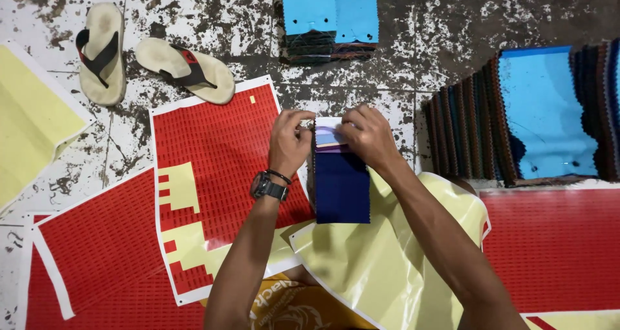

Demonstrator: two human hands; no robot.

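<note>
Pinching the top of a navy swatch stack point(341, 178), left hand point(289, 143) and right hand point(368, 136) work; the red sticker sheet point(216, 168) looks partly peeled.

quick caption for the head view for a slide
Both hands, left hand and right hand, hold a navy fabric swatch stack over red sticker sheets.

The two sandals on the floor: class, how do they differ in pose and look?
The left sandal lies nearly upright in the picture; the right sandal lies slanted, almost sideways. The left sandal's strap is mostly black with a red edge; the right sandal's strap shows a red patch. Both are cream-soled thong sandals on the stained floor.
</note>
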